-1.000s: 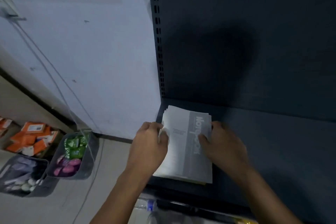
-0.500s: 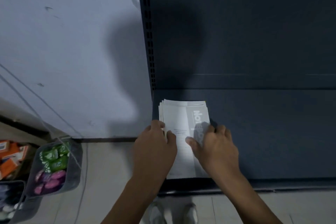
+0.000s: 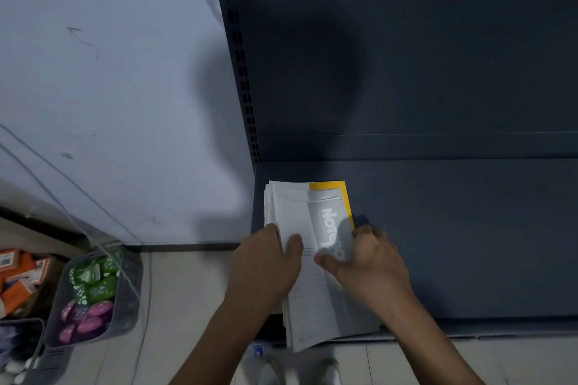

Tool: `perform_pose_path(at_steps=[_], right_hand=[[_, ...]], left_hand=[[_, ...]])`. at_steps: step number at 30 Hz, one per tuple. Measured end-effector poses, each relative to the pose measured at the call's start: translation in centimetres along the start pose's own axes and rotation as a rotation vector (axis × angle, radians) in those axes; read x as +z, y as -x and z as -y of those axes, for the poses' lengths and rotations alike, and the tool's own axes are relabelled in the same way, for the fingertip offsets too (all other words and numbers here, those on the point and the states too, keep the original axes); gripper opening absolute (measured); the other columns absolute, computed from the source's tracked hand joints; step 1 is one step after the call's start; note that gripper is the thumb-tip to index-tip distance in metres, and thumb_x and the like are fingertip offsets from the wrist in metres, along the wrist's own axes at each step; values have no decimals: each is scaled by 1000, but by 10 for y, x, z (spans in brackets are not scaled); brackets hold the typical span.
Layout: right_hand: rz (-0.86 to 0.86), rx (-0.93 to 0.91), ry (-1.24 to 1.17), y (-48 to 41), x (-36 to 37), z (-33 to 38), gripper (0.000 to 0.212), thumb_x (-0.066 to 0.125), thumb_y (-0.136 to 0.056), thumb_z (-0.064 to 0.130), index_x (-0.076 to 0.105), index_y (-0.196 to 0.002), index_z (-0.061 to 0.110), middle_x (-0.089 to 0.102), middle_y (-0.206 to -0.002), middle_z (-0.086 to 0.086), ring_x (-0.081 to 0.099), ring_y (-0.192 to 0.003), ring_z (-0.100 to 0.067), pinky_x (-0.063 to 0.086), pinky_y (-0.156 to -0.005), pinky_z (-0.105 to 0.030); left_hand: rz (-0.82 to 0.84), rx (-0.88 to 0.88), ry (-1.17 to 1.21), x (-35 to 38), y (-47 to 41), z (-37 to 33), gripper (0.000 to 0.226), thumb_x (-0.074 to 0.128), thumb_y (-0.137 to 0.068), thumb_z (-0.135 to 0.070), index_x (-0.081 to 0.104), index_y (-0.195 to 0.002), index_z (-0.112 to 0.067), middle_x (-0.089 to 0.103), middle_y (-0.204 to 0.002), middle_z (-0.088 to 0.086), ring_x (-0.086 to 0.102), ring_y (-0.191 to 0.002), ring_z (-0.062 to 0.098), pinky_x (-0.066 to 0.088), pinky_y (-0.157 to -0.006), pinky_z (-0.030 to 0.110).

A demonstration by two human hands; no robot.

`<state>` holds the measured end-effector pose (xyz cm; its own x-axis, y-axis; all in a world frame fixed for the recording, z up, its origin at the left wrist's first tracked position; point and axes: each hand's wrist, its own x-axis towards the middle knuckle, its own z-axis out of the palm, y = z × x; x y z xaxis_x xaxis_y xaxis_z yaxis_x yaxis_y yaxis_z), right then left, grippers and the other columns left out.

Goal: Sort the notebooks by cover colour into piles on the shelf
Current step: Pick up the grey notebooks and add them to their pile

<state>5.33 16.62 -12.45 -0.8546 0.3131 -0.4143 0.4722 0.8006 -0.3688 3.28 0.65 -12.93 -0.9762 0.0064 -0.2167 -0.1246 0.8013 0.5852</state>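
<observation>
Nearest, I see the left hand (image 3: 266, 262) gripping the left edge of the stack (image 3: 289, 206) of notebooks, thumb laid over the white cover. The right hand (image 3: 366, 262) pinches the top notebook (image 3: 316, 300), thumb on its grey band and fingers curled at its right edge. That notebook juts past the front lip of the shelf (image 3: 453, 228). On the floor to the left sits a basket (image 3: 126, 300) of green and purple packets. Farther back, a yellow notebook (image 3: 343, 194) peeks out along the stack's right side, at the shelf's left end.
</observation>
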Motion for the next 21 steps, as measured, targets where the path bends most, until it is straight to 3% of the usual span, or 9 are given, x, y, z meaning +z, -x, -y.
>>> perform_pose_path(at_steps=[3,5,8,11,14,17,21], right_hand=[[-32,-1,-28,-4,4,-5,68,56,-89,68,54,-119,7,54,-128,-9,50,-123,-28,51,-92,-41],[-48,5,-65,-6,6,-7,68,50,-91,70,55,-115,6,56,-127,-10,51,-121,-29,51,-92,-42],[-82,0,-155,-9,2,-8,75,44,-91,74,57,-124,8,55,-133,-9,48,-127,-29,48,-99,-44],[-46,-5,-240,-12,-5,-7,84,41,-85,82,55,-130,13,58,-131,-4,50,-129,-27,48,-103,-43],[1,-18,-222,-12,-4,-5,65,46,-90,72,60,-120,15,57,-120,-1,54,-123,-29,49,-99,-41],[6,-27,-154,-8,-1,-3,57,54,-94,59,56,-129,14,51,-133,-7,49,-129,-30,49,-103,-40],[-2,-28,-105,-3,2,-3,64,59,-94,52,47,-142,12,44,-147,-10,43,-137,-31,46,-109,-43]], left_hand=[[13,-6,109,2,6,-6,26,44,-104,-42,51,-103,-17,61,-85,-6,62,-75,8,53,-64,26],[8,-2,209,3,7,-11,21,44,-106,-36,47,-110,-17,57,-85,-12,59,-74,3,48,-54,14],[-31,-29,372,3,6,-15,20,47,-105,-33,52,-116,-17,58,-94,-12,57,-81,-2,43,-57,2],[-93,-95,473,-1,3,-19,20,49,-105,-33,57,-112,-16,60,-94,-13,59,-81,0,42,-56,1],[-84,-115,325,-3,2,-21,20,47,-105,-36,53,-106,-17,55,-85,-13,54,-73,1,42,-49,11],[-60,-103,6,0,3,-18,24,44,-104,-39,47,-98,-16,51,-80,-7,47,-63,4,33,-49,17],[-119,-92,-187,8,9,-15,30,43,-102,-46,48,-103,-16,44,-97,-1,54,-85,18,41,-66,26]])
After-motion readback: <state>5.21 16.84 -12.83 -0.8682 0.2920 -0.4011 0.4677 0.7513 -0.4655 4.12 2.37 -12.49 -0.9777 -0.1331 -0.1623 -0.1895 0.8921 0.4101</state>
